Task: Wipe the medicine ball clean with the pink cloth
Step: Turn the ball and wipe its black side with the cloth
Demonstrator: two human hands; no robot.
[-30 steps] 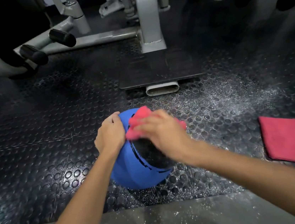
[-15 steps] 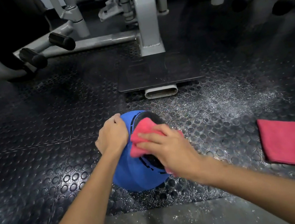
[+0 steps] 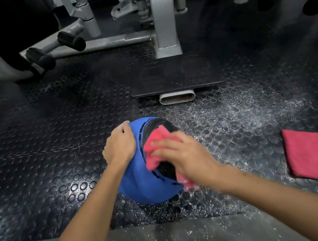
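A blue medicine ball (image 3: 139,180) with a black panel sits on the studded rubber floor in front of me. My left hand (image 3: 119,145) rests curled against its upper left side and steadies it. A crumpled pink cloth (image 3: 153,149) lies on the black panel, pressed there under my right hand (image 3: 182,155), whose fingers curl over it. Part of the cloth sticks out below my right wrist. The ball's right side is hidden by my right hand and forearm.
A second folded pink cloth (image 3: 315,157) lies flat on the floor at the right. White powder (image 3: 253,108) is scattered over the mat right of the ball. A grey gym machine frame (image 3: 163,19) with a black footplate (image 3: 175,78) stands behind. A concrete ledge (image 3: 188,237) runs nearest me.
My right hand has slid the pink cloth down from the top of the ball onto the black panel. The left hand has stayed on the ball's left side.
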